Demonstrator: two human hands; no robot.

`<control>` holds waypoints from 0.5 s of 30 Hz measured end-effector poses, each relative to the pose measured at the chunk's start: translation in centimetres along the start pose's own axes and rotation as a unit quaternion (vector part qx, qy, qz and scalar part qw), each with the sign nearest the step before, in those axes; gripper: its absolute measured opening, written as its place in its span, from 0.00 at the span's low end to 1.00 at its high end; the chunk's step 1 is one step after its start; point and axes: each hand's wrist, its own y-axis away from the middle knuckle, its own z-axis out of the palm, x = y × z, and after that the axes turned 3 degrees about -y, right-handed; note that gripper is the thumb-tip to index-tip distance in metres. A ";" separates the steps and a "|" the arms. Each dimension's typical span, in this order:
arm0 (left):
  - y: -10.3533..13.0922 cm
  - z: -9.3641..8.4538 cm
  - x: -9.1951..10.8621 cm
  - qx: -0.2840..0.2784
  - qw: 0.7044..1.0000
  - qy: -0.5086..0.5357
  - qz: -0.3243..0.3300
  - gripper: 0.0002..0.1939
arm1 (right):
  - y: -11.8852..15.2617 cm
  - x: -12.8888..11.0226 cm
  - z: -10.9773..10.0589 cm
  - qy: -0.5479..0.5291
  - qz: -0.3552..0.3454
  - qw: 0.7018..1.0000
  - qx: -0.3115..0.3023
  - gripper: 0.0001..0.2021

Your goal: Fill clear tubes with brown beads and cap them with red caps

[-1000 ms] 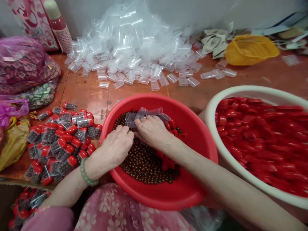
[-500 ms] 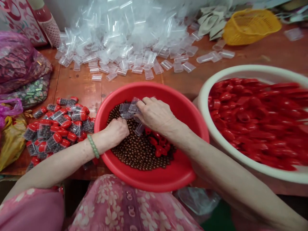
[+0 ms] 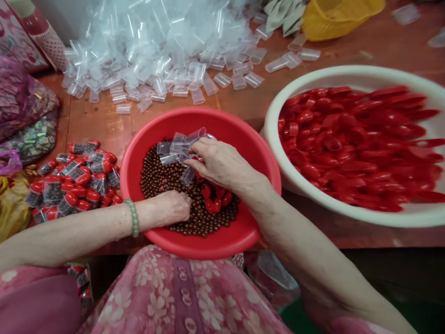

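My left hand, with a green bead bracelet at the wrist, is closed, knuckles up, low over the brown beads in the red basin. Its fingertips are hidden, so what they hold cannot be seen. Above the basin's middle, my right hand has thumb and forefinger parted beside several clear plastic tubes lying on the beads. Its other fingers are partly hidden. Under this hand lie red plastic caps. A few tiny coloured pieces show among the beads.
Filled clear containers with red caps lie left of the basin. A white tub full of red caps stands at right. Behind is a heap of clear tubes, with a yellow basket to its right. Plastic bags sit far left.
The view has shifted, so the table things appear higher and further left. My left hand has moved nearer the basin's front, away from the tubes. The right thumb and forefinger now show apart.
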 end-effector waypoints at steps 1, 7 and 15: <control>-0.2 0.1 0.1 0.007 1.000 0.016 0.024 0.14 | 0.0 0.0 0.0 -0.004 -0.003 1.000 0.001 0.09; -0.6 0.5 -1.5 -0.019 0.962 0.262 0.078 0.19 | -0.1 0.2 0.3 -0.032 -0.015 0.999 0.006 0.08; 0.7 -0.9 -3.5 0.021 0.863 0.499 0.072 0.22 | 1.3 0.6 -0.3 -0.150 -0.034 0.988 0.034 0.07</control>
